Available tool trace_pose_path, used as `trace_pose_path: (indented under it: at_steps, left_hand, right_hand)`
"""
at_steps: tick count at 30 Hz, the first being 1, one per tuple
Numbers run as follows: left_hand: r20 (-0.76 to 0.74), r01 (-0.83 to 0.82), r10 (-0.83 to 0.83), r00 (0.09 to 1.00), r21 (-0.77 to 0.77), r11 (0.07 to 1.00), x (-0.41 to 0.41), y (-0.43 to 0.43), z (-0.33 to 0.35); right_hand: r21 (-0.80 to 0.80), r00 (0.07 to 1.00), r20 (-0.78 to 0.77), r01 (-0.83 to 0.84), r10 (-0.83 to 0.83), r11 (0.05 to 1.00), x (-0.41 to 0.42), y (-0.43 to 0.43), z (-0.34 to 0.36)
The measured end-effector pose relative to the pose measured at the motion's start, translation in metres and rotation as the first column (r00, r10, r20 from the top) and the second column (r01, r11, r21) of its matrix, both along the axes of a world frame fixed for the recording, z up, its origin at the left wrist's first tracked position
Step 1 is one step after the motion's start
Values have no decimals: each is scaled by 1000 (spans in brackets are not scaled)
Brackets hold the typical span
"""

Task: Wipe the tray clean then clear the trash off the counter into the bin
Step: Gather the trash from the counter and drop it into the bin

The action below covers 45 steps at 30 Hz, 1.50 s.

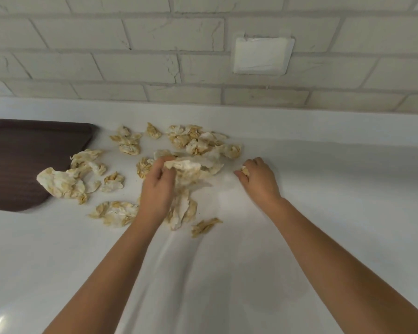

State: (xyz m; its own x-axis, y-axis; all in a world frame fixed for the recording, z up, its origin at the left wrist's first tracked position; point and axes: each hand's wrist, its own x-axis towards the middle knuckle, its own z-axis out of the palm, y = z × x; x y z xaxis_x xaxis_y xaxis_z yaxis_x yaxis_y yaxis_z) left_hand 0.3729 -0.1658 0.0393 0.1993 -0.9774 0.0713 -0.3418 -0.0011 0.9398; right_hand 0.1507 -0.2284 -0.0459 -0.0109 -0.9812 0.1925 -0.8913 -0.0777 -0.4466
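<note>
I log on my feed one left hand and one right hand, both bare, with bare forearms running back from the fingers.

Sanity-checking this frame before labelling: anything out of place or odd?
Stained crumpled napkins litter the counter; one large wad lies over the edge of the brown tray. The wall plate looks taped over, slightly crooked.

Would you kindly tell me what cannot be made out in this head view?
Bin: nowhere in the head view.
Tray: left part cut off by the frame edge; right edge partly covered by a crumpled tissue.
Small scrap: mostly hidden by fingers of the right hand.
Counter under the paper wad: hidden by it and the left hand gripping it.
</note>
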Motion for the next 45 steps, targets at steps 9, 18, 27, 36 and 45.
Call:
trace_pose_path:
  at_steps: [9,18,27,36,45]
  left_hand:
    - [63,-105,101,993,58,993,21,-8,21]
    - [793,58,-203,575,208,976,-5,35,-59]
    - [705,147,-165,690,86,985,2,42,-62]
    - [203,-3,-4,979,33,999,38,56,-13]
    - [227,10,-121,966,437,899,51,64,-2]
  right_hand:
    - [-87,974,223,54,-33,995,8,-11,15]
    - [83,982,163,-114,100,990,40,-35,33]
    - [215,972,71,-236,226,948,53,-7,24]
    - [52,919,383,-120,91,991,47,65,39]
    - [116,933,85,-358,350,927,83,106,16]
